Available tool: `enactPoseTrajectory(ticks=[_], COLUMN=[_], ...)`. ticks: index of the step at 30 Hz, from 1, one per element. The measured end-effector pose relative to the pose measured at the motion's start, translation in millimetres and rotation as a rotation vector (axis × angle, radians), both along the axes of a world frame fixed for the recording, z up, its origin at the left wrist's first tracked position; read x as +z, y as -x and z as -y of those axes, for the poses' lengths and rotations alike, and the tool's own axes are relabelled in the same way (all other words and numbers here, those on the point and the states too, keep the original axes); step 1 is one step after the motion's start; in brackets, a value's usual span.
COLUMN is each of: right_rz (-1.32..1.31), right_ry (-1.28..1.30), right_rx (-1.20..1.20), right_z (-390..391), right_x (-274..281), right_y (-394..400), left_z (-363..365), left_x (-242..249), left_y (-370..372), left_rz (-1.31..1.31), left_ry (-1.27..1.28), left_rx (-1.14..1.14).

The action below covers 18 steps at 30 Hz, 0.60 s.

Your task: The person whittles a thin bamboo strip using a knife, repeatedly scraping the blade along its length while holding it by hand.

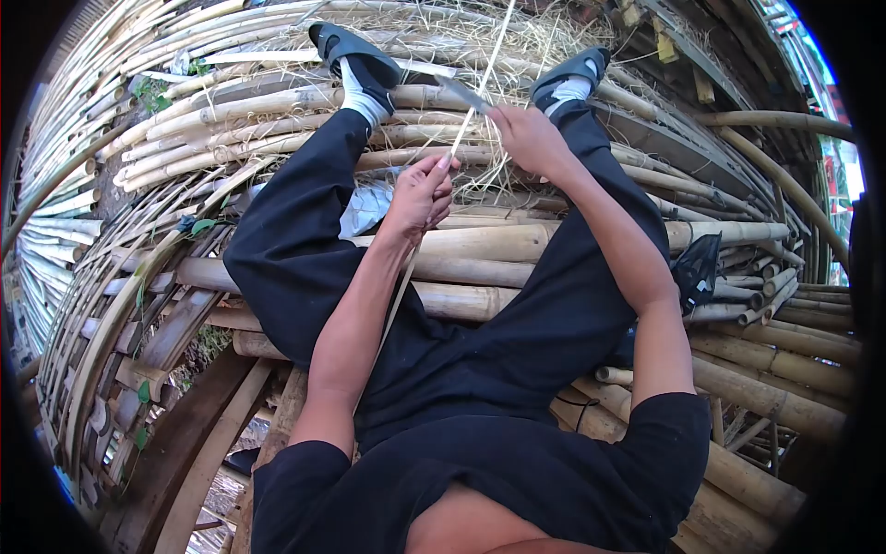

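A long thin bamboo strip (pixel 472 109) runs from the top of the view down past my lap. My left hand (pixel 421 196) is closed around it, thumb on top, and the strip's lower end passes under the left forearm. To the right and a little farther out, my right hand (pixel 528 140) is wrapped round the handle of a knife (pixel 464 95). The grey blade points up and left and crosses the strip; whether it touches cannot be made out. The knife's handle is mostly hidden in the fingers.
Bamboo poles (pixel 480 242) lie beneath and around my legs. Curly pale shavings (pixel 434 42) are heaped beyond my feet. A black plastic bag (pixel 699 268) rests by the right knee, and a whitish plastic piece (pixel 366 209) lies near the left hand. Bent bamboo lengths (pixel 120 305) stand at left.
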State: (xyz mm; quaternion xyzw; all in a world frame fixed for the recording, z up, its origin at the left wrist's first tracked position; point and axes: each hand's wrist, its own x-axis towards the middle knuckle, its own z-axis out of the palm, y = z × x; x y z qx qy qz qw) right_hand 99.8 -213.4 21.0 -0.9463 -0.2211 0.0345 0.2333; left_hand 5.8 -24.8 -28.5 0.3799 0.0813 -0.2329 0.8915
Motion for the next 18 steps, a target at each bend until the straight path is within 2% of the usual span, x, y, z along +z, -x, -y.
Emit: enactPoseTrajectory(ticks=[3, 4, 7, 8, 13, 18], right_rz=[-0.027, -0.130, 0.003, -0.082, -0.013, -0.016], right_ry=[0.028, 0.140, 0.026, 0.051, 0.114, 0.048], right_rx=[0.024, 0.056, 0.036, -0.068, 0.047, -0.043], right_z=[-5, -6, -10, -7, -8, -10], right_x=[0, -4, -9, -6, -17, -26], right_y=[14, 18, 13, 4, 21, 16], left_z=[3, 2, 3, 3, -1, 2], left_x=[-1, -2, 1, 4, -4, 0], left_y=[-2, -3, -2, -1, -3, 0], left_rz=[0.002, 0.005, -0.006, 0.011, 0.013, 0.019], left_ry=[-0.060, -0.066, -0.075, -0.082, -0.103, -0.116], left_rx=[0.016, 0.000, 0.022, 0.021, 0.013, 0.041])
